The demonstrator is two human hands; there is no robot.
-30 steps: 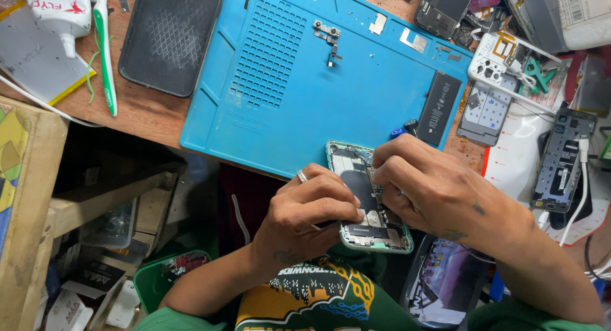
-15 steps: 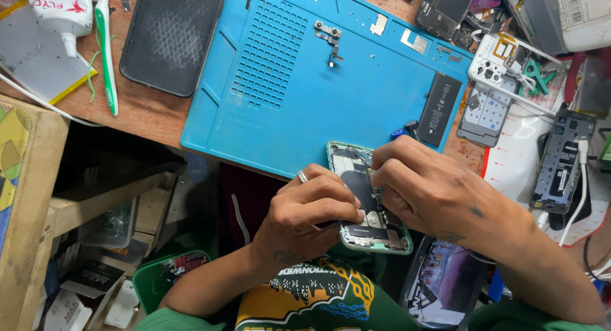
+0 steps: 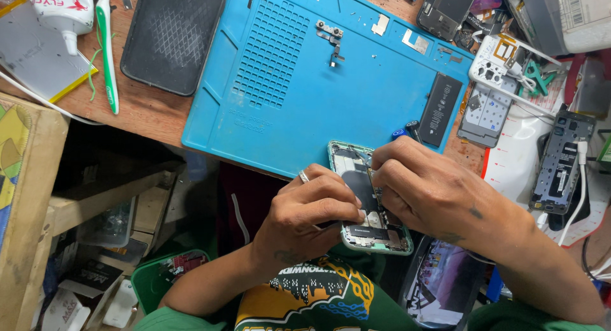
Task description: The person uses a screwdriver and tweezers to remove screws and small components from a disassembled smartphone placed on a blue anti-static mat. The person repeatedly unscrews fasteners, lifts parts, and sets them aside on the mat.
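An opened phone (image 3: 358, 178) with a pale green frame and its insides showing lies at the near edge of a blue work mat (image 3: 305, 76). My left hand (image 3: 305, 219) grips the phone's left side, fingers curled, a ring on one finger. My right hand (image 3: 433, 194) is over the phone's right side with its fingertips pressed into the open body. Whether it holds a small tool is hidden by the fingers.
On the mat lie a black battery (image 3: 440, 108), small metal brackets (image 3: 331, 35) and screws. A black phone cover (image 3: 168, 35), a green toothbrush (image 3: 107, 48) and a glue bottle (image 3: 60, 9) are at the left. Phone parts (image 3: 560, 159) crowd the right.
Both hands stay on the phone; the fingers have only shifted slightly.
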